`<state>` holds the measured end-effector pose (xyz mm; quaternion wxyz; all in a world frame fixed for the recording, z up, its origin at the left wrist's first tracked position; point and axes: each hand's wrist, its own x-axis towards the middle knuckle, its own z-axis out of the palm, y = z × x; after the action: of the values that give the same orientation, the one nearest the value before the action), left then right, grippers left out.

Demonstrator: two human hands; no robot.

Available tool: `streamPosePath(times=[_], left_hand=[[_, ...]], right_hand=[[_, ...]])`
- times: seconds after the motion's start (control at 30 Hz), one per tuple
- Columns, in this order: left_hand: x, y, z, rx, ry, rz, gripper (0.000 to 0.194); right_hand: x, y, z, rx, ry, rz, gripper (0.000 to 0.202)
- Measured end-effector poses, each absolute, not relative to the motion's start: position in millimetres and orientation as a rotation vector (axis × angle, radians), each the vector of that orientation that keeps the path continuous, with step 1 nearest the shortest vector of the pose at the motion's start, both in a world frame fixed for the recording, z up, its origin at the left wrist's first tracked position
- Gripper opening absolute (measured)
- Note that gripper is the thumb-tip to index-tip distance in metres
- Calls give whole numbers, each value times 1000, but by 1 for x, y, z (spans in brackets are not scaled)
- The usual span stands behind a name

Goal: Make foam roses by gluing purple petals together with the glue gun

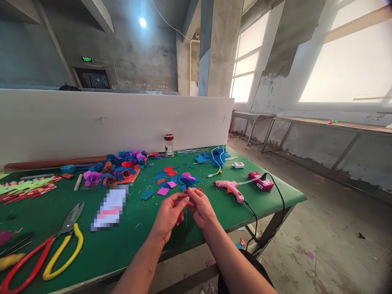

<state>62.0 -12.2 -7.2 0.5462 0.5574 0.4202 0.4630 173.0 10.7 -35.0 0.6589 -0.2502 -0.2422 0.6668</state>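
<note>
Both hands meet over the front edge of the green table. My left hand is closed, thumb and fingers pinched on a thin wire that hangs below the fingertips. Against it, my right hand pinches the top of the same wire. A blue and purple paper flower shows just above the fingertips; whether it is fixed to the wire cannot be made out. Loose purple, red and blue paper pieces lie around it. To the right rests a pink glue gun.
Finished paper flowers are heaped at the back left. Large scissors with red and yellow handles lie at the front left. A lidded jar stands by the white board. A pink power strip with a black cord sits at right.
</note>
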Motion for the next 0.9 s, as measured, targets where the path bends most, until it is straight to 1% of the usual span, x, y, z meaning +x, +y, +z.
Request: streamPosePath(times=[0.2,0.37,0.57,0.73,0.9], left_hand=[[57,-6,-11,1266,959,1140,36],[50,-6,-8,1413,948,1158,29],[44,-7,-6,1523,887,1127,22],[35,-9,0,1586,810,1022,23],[27,-12,5,1628,734,867,29]], right_hand=[[169,6,-32,-580,-714,1406,27],[178,2,-21,-593,-945,1322,27],[190,-1,-17,-509,-1192,1261,25],[203,-5,-12,-544,-1336,1118,22],[207,-13,-5,-587,-1468,1072,18]])
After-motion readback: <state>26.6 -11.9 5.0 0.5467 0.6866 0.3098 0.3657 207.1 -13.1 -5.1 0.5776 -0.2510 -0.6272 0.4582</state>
